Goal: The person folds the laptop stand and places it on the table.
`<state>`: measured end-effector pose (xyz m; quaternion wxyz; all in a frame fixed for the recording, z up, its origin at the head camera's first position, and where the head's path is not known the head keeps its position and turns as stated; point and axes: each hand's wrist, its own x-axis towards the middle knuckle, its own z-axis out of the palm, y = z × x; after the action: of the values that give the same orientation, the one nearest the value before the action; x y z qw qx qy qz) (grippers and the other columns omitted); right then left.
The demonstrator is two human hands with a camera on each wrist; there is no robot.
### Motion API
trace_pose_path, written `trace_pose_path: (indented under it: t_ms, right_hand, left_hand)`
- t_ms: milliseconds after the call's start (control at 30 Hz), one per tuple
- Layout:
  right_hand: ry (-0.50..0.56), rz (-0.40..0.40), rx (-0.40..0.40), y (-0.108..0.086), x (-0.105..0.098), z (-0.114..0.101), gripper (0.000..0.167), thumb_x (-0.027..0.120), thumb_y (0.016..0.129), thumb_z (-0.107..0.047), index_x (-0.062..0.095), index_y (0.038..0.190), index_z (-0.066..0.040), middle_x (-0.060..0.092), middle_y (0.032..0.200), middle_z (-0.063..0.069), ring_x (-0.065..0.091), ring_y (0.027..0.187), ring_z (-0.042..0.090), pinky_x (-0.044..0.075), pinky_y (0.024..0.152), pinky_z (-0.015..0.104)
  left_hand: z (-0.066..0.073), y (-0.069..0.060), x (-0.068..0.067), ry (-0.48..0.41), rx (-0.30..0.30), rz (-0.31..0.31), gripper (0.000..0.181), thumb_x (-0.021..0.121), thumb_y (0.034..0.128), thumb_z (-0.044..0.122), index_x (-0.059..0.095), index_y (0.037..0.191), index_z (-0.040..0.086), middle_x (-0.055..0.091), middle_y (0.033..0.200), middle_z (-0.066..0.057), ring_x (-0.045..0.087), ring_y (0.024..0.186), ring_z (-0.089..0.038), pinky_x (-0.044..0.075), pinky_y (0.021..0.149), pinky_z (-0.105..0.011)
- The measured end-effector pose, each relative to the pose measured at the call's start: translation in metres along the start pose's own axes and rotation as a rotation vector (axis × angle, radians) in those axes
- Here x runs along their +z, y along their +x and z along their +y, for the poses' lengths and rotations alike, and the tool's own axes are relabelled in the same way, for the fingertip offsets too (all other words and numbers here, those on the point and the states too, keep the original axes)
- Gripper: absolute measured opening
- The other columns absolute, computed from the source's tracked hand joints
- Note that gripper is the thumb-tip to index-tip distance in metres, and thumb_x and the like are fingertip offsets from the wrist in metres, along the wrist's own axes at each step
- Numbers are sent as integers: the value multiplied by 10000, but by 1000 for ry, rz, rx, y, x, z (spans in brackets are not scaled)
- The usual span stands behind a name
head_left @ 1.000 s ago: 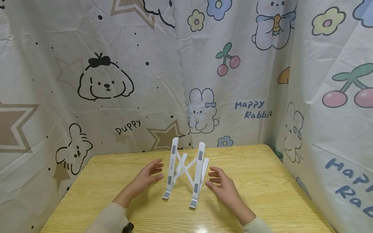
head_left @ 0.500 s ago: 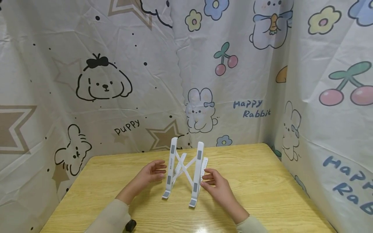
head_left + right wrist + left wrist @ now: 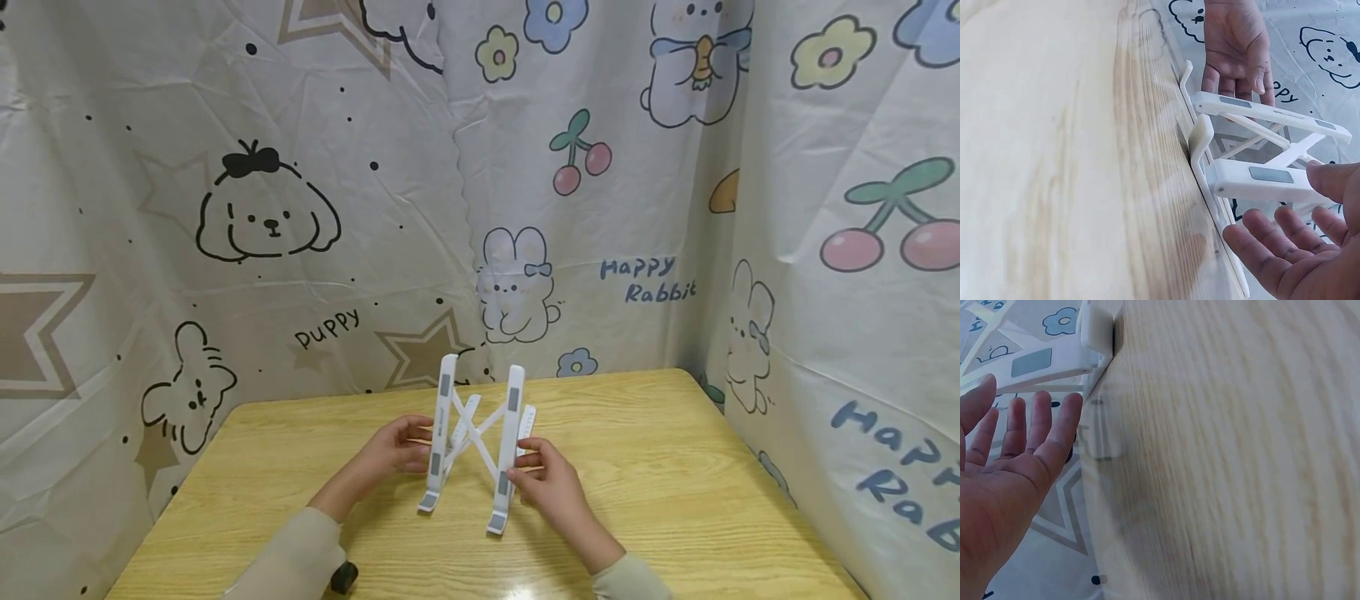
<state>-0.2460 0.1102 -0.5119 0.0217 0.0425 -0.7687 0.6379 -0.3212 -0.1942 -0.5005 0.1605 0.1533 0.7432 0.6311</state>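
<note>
The left grip (image 3: 397, 447) and right grip (image 3: 553, 482), fingers loosely extended, flank the white stand (image 3: 475, 434) on the table (image 3: 675, 475).

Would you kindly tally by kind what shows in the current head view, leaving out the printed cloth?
Table: 1
White stand: 1
Hands, counting the left hand and the right hand: 2
Sleeves, counting the left sleeve and the right sleeve: 2
Small black object by the left sleeve: 1
Total: 7
</note>
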Motion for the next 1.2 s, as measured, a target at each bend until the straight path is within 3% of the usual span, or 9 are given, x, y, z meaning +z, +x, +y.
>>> trace_pose_path:
  t_ms: [233, 533, 867, 1200]
  right_hand:
    - [23, 27, 21, 1, 7, 2, 402, 782, 897, -72, 603, 1254, -26, 693, 1047, 145, 684, 810, 173, 632, 624, 395]
    - [102, 43, 75, 1, 13, 2, 394, 773, 886, -23, 584, 1229, 20, 667, 1066, 173, 683, 832, 177, 649, 689, 432]
    - [161, 98, 60, 2, 16, 2, 325, 769, 869, 21, 601, 1146, 46, 649, 1004, 163, 675, 769, 207, 649, 665, 464]
    - [198, 58, 69, 7, 12, 0, 296, 746, 889, 44, 587, 1138, 42, 631, 980, 126, 687, 748, 204, 640, 669, 527]
  left_hand:
    - [-4, 5, 5, -12, -3, -1, 510, 665, 997, 78, 456, 1440, -67, 587, 1285, -226, 657, 1074, -212, 626, 874, -455]
    - [-5, 9, 8, -20, -19, 34, 399, 667, 987, 46, 519, 1340, -67, 618, 1208, -175, 668, 1014, -199, 638, 826, -447]
    - [-3, 8, 15, -9, -20, 81, 350, 667, 986, 40, 547, 1294, -73, 627, 1165, -156, 662, 991, -189, 634, 840, -462]
    - [-3, 7, 15, -4, -17, 86, 319, 663, 990, 47, 551, 1267, -67, 622, 1112, -141, 666, 939, -194, 637, 811, -488]
